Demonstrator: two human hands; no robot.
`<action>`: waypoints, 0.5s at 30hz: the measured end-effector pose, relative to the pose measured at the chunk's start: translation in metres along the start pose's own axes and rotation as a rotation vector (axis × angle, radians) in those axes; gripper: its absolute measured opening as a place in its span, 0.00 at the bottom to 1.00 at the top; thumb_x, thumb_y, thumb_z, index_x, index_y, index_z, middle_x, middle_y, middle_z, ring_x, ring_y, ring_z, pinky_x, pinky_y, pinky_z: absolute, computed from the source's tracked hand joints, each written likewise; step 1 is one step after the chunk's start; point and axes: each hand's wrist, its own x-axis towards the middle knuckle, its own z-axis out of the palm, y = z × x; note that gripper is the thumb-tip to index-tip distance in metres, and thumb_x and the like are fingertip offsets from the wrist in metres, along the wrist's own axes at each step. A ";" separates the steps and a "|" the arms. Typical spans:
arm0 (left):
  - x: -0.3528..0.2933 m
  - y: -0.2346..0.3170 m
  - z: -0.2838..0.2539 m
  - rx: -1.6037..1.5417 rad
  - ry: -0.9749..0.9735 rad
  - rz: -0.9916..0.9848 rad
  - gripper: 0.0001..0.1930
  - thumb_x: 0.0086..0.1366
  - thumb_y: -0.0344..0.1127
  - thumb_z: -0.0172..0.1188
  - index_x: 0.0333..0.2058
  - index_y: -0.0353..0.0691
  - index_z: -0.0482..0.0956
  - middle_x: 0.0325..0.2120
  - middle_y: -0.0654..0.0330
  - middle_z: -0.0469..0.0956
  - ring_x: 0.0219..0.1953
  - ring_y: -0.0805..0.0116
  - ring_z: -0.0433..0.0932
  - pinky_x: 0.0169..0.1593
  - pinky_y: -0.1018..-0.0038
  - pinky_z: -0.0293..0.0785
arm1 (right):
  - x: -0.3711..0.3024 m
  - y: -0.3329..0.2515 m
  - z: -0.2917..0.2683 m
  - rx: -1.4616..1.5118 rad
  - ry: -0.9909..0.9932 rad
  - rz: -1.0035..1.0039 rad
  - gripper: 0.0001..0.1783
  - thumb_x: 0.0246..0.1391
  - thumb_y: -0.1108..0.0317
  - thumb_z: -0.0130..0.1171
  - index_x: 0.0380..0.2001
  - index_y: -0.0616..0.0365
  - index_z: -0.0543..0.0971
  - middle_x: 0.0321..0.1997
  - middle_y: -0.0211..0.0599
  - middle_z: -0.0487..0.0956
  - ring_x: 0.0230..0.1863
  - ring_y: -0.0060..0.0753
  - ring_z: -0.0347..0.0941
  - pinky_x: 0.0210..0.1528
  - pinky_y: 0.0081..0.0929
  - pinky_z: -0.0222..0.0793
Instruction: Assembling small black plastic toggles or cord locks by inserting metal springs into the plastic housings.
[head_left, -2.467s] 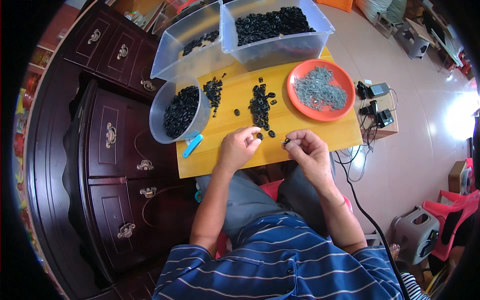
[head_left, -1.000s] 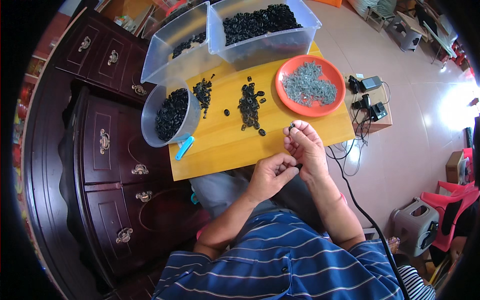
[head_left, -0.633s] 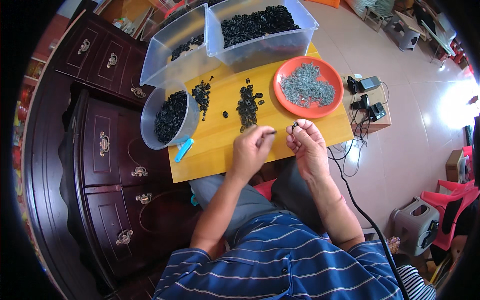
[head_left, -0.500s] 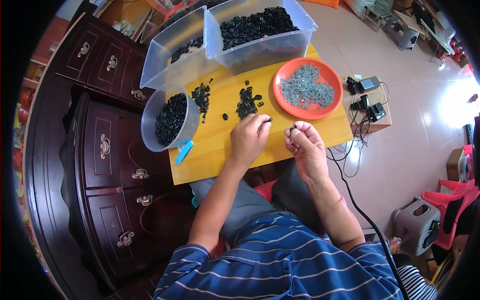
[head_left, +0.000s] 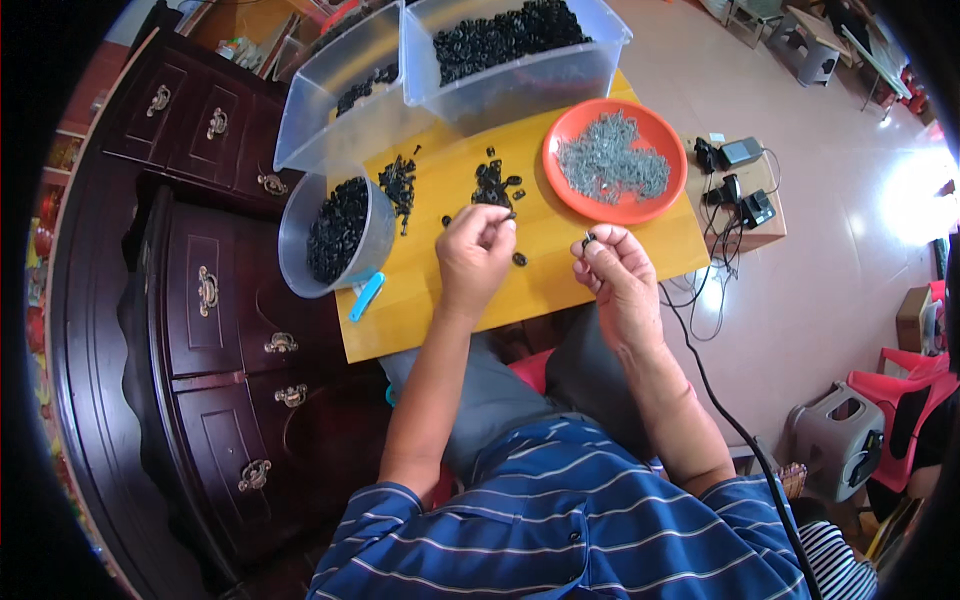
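Observation:
Over the yellow board, my left hand (head_left: 474, 252) is closed in a pinch, with a small black part (head_left: 512, 215) at its fingertips. My right hand (head_left: 618, 270), to the right of it, pinches another small dark part (head_left: 588, 239) between thumb and forefinger; its exact kind is too small to make out. Just beyond my left hand lies a loose pile of black oval parts (head_left: 490, 188). One black oval piece (head_left: 519, 259) rests by itself between my hands. An orange-red plate (head_left: 560, 195) holding many thin, clear grey pieces (head_left: 612, 160) stands beyond my right hand.
A round clear tub (head_left: 377, 235) of black parts stands at the left, near small black pin-like pieces (head_left: 398, 185) and a light-blue tool (head_left: 367, 297). Clear bins (head_left: 520, 92) line the back. Black cables (head_left: 722, 245) and adapters (head_left: 740, 152) lie right; a dark cabinet (head_left: 215, 330) borders the left.
My left hand has moved left, away from my right hand. The single black oval piece now shows on the board where my left hand was. My right hand stays nearly in place.

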 end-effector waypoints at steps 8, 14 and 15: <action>-0.023 0.021 -0.019 -0.646 -0.037 -0.368 0.10 0.66 0.21 0.61 0.45 0.34 0.81 0.32 0.67 0.80 0.29 0.83 0.76 0.33 0.83 0.76 | -0.004 0.007 0.006 -0.174 -0.122 -0.051 0.09 0.65 0.74 0.60 0.47 0.59 0.76 0.40 0.32 0.82 0.39 0.21 0.79 0.46 0.20 0.73; -0.040 0.046 -0.018 -0.656 -0.146 -0.305 0.15 0.69 0.24 0.55 0.53 0.31 0.78 0.35 0.65 0.77 0.29 0.81 0.74 0.35 0.81 0.78 | -0.008 0.010 0.005 -0.214 -0.201 -0.038 0.09 0.65 0.75 0.60 0.47 0.60 0.77 0.41 0.29 0.81 0.44 0.22 0.81 0.49 0.22 0.77; -0.041 0.047 -0.020 -0.598 -0.165 -0.285 0.16 0.69 0.25 0.57 0.54 0.30 0.78 0.36 0.65 0.77 0.31 0.81 0.74 0.36 0.79 0.79 | -0.008 0.010 0.005 -0.215 -0.199 -0.038 0.09 0.65 0.75 0.60 0.47 0.60 0.77 0.41 0.29 0.81 0.44 0.22 0.81 0.49 0.22 0.77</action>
